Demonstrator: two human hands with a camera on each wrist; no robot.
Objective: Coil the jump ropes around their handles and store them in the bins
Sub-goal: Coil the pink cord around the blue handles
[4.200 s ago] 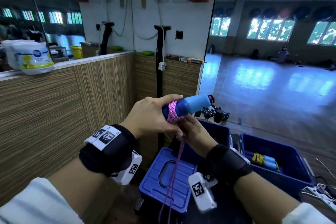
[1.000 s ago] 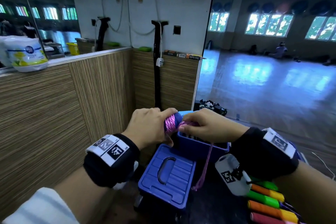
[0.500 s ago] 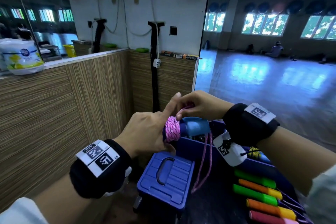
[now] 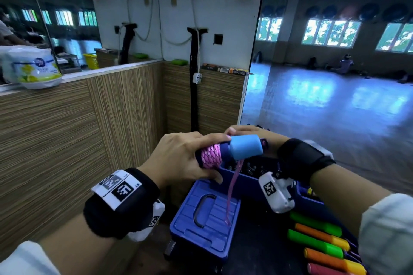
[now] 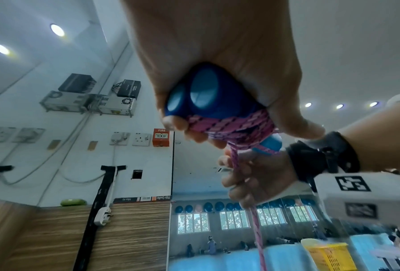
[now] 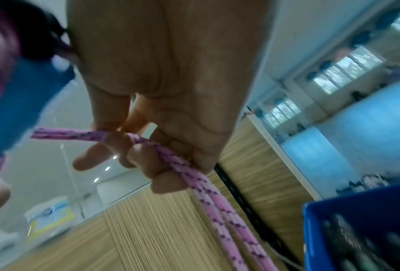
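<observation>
Head view shows the left hand (image 4: 178, 158) wrapped round the paired blue handles (image 4: 244, 148) of a jump rope, held level above an open blue bin (image 4: 243, 179), with the thumb under and the fingers over the pink rope coil (image 4: 211, 156) already wound on. The left wrist view confirms two handle ends (image 5: 195, 95) side by side in that grip, several pink turns lying tight just below them. The right hand (image 4: 250, 133) sits behind the far end of the handles; its wrist view shows its fingers (image 6: 145, 155) curled round a doubled strand of the pink rope tail (image 6: 217, 207), which runs through the fist and hangs down. In the head view that loose tail (image 4: 231, 194) drops past the bin's front wall and over a blue lid (image 4: 205, 225) lying beside it. The step in hand is the winding itself, and it looks well along, though a fair length of rope is left to take up. The next move likely calls for carrying the tail round the handles again under steady tension, each turn laid beside the last, while the left thumb pins the coil so it cannot slip. More ropes with green and orange handles (image 4: 317, 236) lie at the lower right, not yet coiled.
</observation>
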